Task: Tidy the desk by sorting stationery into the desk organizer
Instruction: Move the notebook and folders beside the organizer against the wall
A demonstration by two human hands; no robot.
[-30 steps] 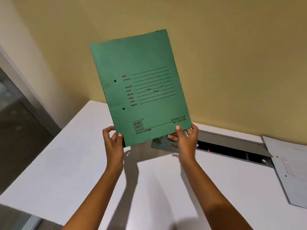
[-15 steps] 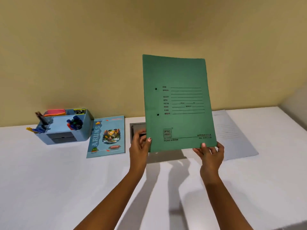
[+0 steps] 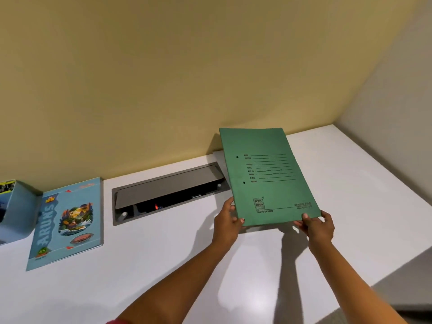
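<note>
A green spring file (image 3: 266,174) with printed form lines is held tilted low over the right part of the white desk (image 3: 163,258). My left hand (image 3: 228,218) grips its lower left corner and my right hand (image 3: 315,226) grips its lower right corner. The far edge of the file reaches almost to the yellow wall. A light blue desk organizer (image 3: 16,211) is cut off at the left edge of the view, so its contents are mostly hidden.
A blue notebook with a picture cover (image 3: 66,222) lies flat next to the organizer. A grey cable hatch (image 3: 168,192) with its lid raised is set into the desk by the wall. The desk's right edge (image 3: 397,183) meets a grey side wall.
The file has come down from upright in front of the wall to a low tilt over the right side of the desk. The view has swung right, pushing the organizer to the left edge.
</note>
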